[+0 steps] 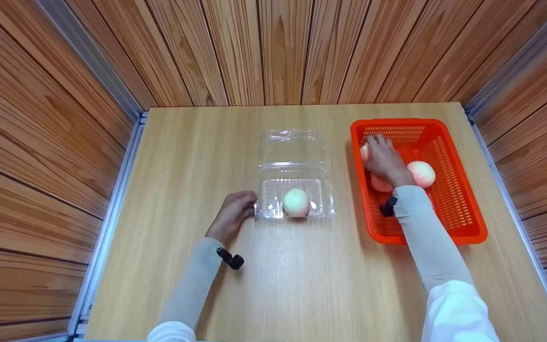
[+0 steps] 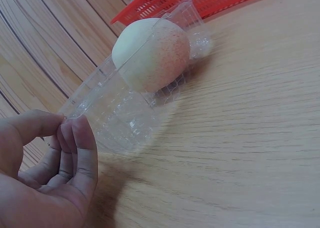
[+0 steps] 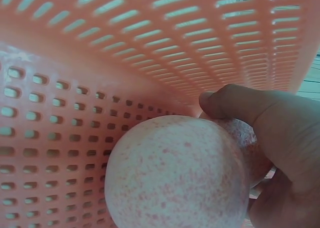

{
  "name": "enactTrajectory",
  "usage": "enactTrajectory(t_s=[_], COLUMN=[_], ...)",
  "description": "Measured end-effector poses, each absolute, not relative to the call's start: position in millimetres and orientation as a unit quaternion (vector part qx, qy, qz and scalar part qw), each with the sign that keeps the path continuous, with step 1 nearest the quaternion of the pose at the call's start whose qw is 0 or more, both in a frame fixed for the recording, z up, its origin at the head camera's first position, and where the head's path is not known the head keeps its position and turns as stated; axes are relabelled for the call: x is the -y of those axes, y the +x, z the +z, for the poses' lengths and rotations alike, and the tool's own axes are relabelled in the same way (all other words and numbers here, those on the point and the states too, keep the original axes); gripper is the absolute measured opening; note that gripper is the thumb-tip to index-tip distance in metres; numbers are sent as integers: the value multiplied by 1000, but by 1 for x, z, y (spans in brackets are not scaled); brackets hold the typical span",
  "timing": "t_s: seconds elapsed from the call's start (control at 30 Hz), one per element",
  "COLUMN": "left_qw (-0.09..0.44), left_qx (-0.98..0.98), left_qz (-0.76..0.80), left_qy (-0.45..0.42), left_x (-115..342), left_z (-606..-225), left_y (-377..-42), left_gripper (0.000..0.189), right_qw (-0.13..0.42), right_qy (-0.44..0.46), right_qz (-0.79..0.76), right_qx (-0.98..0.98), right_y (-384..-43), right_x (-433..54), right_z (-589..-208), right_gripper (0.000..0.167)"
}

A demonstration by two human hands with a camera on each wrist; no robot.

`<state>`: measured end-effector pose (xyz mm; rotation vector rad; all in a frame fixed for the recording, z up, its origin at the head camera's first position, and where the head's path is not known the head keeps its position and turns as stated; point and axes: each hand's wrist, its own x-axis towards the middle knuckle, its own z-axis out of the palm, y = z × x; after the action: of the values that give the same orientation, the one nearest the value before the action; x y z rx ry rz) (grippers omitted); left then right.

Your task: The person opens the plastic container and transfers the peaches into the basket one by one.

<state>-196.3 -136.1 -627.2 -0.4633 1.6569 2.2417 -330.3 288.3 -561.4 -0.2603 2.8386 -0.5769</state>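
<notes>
My left hand [image 1: 233, 213] pinches the left rim of a clear plastic clamshell box [image 1: 269, 202] between thumb and fingertips. The box lies with its lid folded back, and one pale pink-speckled peach [image 1: 296, 202] sits in its base. Inside the red basket [image 1: 463, 204], my right hand [image 1: 383, 159] grips a peach [image 3: 242, 138] near the left wall, thumb on one side and fingers partly hidden. Close to that hand in the right wrist view is another peach [image 3: 175, 173]. In the head view a peach [image 1: 421, 174] lies to the right of the wrist.
The basket stands at the right of the wooden table [image 1: 183, 156], its slotted walls rising around the right hand. Wood-panelled walls [image 1: 283, 52] border the table at the back and both sides, with metal rails [image 1: 107, 213] along the side edges.
</notes>
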Motion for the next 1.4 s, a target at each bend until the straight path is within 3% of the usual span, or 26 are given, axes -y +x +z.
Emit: enactTrajectory(t_s=[0.63,1.0,1.4], left_qw=[155,159,161], left_qx=[-573,-583,-583], left_qz=[786,782,781], left_qy=[-170,-152,-154], left_x=[135,137,137], left_z=[-627,-628,-627], left_y=[-198,-198,-197], left_gripper=[15,27,28], right_qw=[119,108,139], right_qy=[-86,-96,-66], right_qz=[-215,-211,-228], right_qx=[-965,-967,-961], right_y=[-329,-330,-328], right_x=[-290,-292,-293], right_z=[-566,-567,-569], right_gripper=[74,70,75])
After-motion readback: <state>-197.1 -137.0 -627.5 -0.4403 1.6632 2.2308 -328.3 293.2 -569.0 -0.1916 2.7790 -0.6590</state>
